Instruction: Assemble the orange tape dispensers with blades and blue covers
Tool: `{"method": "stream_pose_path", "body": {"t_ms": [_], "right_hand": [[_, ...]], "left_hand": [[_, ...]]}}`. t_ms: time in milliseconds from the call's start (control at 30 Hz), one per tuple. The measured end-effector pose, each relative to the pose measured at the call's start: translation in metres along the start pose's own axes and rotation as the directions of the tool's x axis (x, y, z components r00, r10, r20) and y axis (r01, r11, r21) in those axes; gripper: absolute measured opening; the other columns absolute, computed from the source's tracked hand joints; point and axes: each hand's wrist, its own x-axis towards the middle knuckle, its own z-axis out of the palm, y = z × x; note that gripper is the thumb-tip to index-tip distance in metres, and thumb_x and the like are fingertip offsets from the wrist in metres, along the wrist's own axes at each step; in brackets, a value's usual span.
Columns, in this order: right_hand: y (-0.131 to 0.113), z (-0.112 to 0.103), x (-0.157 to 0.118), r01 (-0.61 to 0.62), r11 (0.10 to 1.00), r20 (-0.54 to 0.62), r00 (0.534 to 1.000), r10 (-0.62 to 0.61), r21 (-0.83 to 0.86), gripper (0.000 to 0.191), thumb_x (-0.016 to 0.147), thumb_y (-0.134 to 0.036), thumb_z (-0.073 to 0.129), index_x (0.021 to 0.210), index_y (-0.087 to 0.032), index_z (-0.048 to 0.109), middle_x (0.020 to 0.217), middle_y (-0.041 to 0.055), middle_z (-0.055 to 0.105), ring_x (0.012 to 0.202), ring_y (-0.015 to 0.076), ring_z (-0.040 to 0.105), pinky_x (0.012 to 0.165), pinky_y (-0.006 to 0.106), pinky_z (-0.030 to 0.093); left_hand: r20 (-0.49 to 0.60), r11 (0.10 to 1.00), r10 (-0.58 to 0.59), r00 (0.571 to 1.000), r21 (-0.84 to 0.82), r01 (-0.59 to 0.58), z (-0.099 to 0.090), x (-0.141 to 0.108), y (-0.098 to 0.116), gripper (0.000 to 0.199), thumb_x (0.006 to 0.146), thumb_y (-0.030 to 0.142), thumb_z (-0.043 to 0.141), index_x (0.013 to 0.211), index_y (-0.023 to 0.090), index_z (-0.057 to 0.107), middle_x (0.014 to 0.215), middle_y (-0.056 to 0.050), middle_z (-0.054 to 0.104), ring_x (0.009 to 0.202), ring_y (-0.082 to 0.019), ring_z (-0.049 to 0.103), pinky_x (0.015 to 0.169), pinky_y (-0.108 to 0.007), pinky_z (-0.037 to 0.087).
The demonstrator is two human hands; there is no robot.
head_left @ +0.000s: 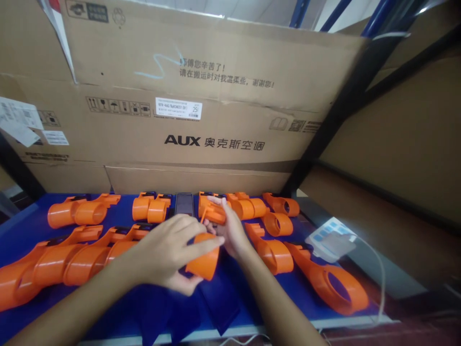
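Clock positions are being read about the held orange part, with 12 o'clock pointing toward the cardboard carton.

Hand state: the left hand is grasping the ring of the part, its fingers lying along the top and its thumb supporting from below. The right hand is steadying the upper clip section at 12 o'clock, its fingers curling around it; how firmly they are pressing cannot be told. The part is sitting between both hands, above the blue surface.

Progress: one part is being handled. By judgement, work on it is under way and incomplete, since both hands are engaging it. Similar parts are lying on the surface: a left front row at 9 o'clock, a left rear group between 9 and 10, a right rear group near 2, and a large ring between 3 and 4. Several are showing black pieces; on others none is showing. Which are finished and which are waiting cannot be determined.

Surroundings: a dark flat device is resting at 11 o'clock, a white box at 3 o'clock, and dark blue sheets at 6 o'clock.
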Motion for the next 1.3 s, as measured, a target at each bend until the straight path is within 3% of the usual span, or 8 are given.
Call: {"method": "stream_pose_path", "body": {"t_ms": [133, 300, 400, 500, 600, 767, 867, 1300], "right_hand": [[-0.004, -0.006, 0.004, 0.063, 0.998, -0.171, 0.983, -0.061, 0.006, 0.042, 0.086, -0.061, 0.067, 0.09, -0.02, 0.06, 0.058, -0.0036, 0.058, 0.039, 0.0084, 0.043, 0.036, 0.019, 0.028], [0.0, -0.007, 0.006, 0.153, 0.987, -0.241, 0.958, -0.158, -0.041, 0.042, 0.089, -0.063, 0.063, 0.093, -0.022, 0.059, 0.059, -0.0044, 0.057, 0.039, 0.0077, 0.04, 0.037, 0.018, 0.027], [0.006, -0.008, 0.007, 0.155, 0.981, -0.218, 0.96, -0.177, -0.116, 0.049, 0.092, -0.07, 0.052, 0.102, -0.022, 0.06, 0.058, -0.0045, 0.056, 0.041, 0.0095, 0.042, 0.039, 0.02, 0.03], [0.007, -0.009, 0.008, 0.15, 0.968, -0.109, 0.978, -0.175, -0.202, 0.06, 0.098, -0.073, 0.03, 0.107, -0.022, 0.06, 0.065, -0.0005, 0.06, 0.05, 0.0146, 0.052, 0.045, 0.024, 0.04], [0.005, -0.003, -0.001, 0.314, 0.771, 0.132, 0.947, -0.292, -0.554, 0.044, 0.102, -0.056, 0.037, 0.103, -0.022, 0.065, 0.083, 0.0056, 0.068, 0.074, 0.0204, 0.062, 0.067, 0.033, 0.051], [0.007, 0.027, -0.028, 0.756, 0.215, 0.768, 0.639, -0.039, -0.618, 0.023, 0.097, -0.032, 0.056, 0.113, -0.025, 0.071, 0.125, 0.0095, 0.066, 0.119, 0.0287, 0.054, 0.101, 0.045, 0.043], [0.015, 0.039, -0.036, 0.8, 0.125, 0.81, 0.58, 0.091, -0.587, 0.034, 0.094, -0.039, 0.062, 0.125, -0.026, 0.069, 0.137, 0.0115, 0.057, 0.128, 0.0334, 0.047, 0.102, 0.05, 0.042], [0.025, 0.038, -0.023, 0.74, 0.014, 0.732, 0.661, 0.165, -0.672, 0.034, 0.095, -0.04, 0.059, 0.124, -0.025, 0.07, 0.126, 0.013, 0.06, 0.118, 0.0351, 0.046, 0.093, 0.049, 0.039]], "left_hand": [[-0.026, 0.903, -0.195, 0.98, -0.394, 0.169, 0.022, 0.009, 0.003, 0.088, 0.081, 0.046, 0.077, 0.158, 0.037, 0.036, 0.155, -0.014, 0.043, 0.14, -0.04, 0.04, 0.115, -0.061, 0.031], [0.218, 0.033, -0.723, 0.655, -0.937, 0.348, 0.055, 0.025, -0.003, 0.065, 0.094, 0.052, 0.06, 0.154, 0.031, 0.045, 0.15, -0.013, 0.053, 0.132, -0.03, 0.056, 0.104, -0.041, 0.046], [0.35, -0.204, -0.701, 0.621, -0.933, 0.296, 0.069, 0.033, -0.005, 0.046, 0.086, 0.042, 0.073, 0.126, 0.019, 0.068, 0.117, -0.012, 0.074, 0.093, -0.022, 0.071, 0.078, -0.028, 0.053], [0.244, -0.212, -0.8, 0.548, -0.97, 0.123, 0.06, 0.035, -0.005, 0.031, 0.081, 0.038, 0.073, 0.1, 0.014, 0.073, 0.092, -0.008, 0.077, 0.067, -0.015, 0.067, 0.061, -0.022, 0.05], [0.089, -0.144, -0.926, 0.368, -0.982, -0.125, 0.032, 0.033, -0.006, 0.032, 0.08, 0.04, 0.07, 0.101, 0.015, 0.071, 0.081, -0.004, 0.075, 0.066, -0.016, 0.068, 0.062, -0.024, 0.053], [-0.005, -0.064, -0.932, 0.361, -0.982, -0.179, -0.001, 0.026, -0.01, 0.041, 0.085, 0.042, 0.065, 0.117, 0.018, 0.068, 0.063, 0.002, 0.066, 0.05, -0.014, 0.06, 0.053, -0.024, 0.05], [0.005, -0.057, -0.934, 0.357, -0.989, -0.135, 0.001, 0.023, -0.011, 0.047, 0.086, 0.046, 0.062, 0.126, 0.021, 0.065, 0.076, -0.001, 0.071, 0.058, -0.018, 0.065, 0.058, -0.029, 0.055], [0.0, -0.042, -0.948, 0.32, -0.991, -0.124, 0.021, 0.023, -0.018, 0.046, 0.082, 0.043, 0.066, 0.119, 0.017, 0.068, 0.08, -0.002, 0.072, 0.064, -0.019, 0.068, 0.065, -0.031, 0.055]]}}
